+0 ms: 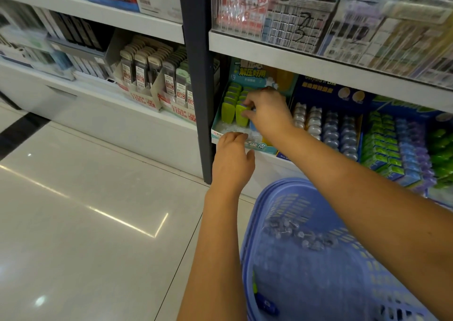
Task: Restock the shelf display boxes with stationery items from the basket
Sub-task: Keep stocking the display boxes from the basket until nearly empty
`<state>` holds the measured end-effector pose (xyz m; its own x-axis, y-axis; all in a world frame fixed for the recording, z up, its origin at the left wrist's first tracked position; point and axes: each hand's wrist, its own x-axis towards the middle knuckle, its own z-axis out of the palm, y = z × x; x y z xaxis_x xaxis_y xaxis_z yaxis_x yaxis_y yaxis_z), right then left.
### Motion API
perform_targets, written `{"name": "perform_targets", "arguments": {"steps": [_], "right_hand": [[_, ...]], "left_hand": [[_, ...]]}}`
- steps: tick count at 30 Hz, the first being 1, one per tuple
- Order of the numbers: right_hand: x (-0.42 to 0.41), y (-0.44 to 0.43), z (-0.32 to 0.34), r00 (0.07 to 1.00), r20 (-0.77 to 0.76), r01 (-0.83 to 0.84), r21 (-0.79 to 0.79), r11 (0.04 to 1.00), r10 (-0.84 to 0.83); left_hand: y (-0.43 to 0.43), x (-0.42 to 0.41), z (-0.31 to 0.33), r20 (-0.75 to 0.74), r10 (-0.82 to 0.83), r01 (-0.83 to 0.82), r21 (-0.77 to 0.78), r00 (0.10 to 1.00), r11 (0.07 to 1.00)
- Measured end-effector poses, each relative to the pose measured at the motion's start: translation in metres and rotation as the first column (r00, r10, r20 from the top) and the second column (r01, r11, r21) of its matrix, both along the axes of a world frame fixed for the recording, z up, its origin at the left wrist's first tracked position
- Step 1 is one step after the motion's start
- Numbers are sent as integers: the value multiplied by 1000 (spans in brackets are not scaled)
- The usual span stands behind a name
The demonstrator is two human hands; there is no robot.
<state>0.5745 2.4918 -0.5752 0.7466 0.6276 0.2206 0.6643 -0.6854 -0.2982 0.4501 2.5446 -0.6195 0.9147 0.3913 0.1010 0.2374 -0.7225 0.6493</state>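
The right hand [267, 114] reaches into the display box [257, 145] at the left end of the bottom shelf [272, 159], just right of the dark upright post [198, 75]. Its thumb and fingertips are closed in a pinch on the top of a green stationery piece [241, 114] standing upright at the front of the second row. The left hand [232, 159] is at the box's front edge, fingers curled over the front lip and thumb spread apart below it.

The blue-violet basket [289, 181] stands on the floor [98, 198] below the shelf's front edge, under the right forearm. Small pin-like bits [294, 232] lie against its wall and a blue item [267, 304] lies near its bottom; both are too blurred to name.

The floor is glossy pale tile with a dark band at the left. Right of the display box, along the same shelf, sit a dark blue box of pale and blue packs [331, 129] and rows of green and purple packs [382, 146]. The white shelf above [318, 63] carries packets behind clear dividers.

The green pieces are lime, wedge-shaped, and stand in two rows [232, 97] toward the box's back; the box is teal, with a printed backboard.
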Motion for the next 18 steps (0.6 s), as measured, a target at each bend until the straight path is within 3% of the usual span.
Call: {"name": "perform_targets", "arguments": {"steps": [4, 10, 15, 18], "right_hand": [[-2, -3, -6, 985, 149, -62, -185, 981, 91], [1, -1, 0, 981, 180, -38, -220, 975, 79], [-6, -1, 18, 994, 100, -13, -226, 974, 36], [-25, -37, 22, 995, -62, -76, -62, 995, 72]], "left_hand": [[1, 0, -1, -5, -10, 10, 10, 1000, 1000], [1, 2, 1, -9, -15, 15, 10, 1000, 1000], [-5, -16, 18, 81, 56, -49, -82, 995, 995], [-18, -37, 29, 155, 133, -112, -138, 979, 984]]}}
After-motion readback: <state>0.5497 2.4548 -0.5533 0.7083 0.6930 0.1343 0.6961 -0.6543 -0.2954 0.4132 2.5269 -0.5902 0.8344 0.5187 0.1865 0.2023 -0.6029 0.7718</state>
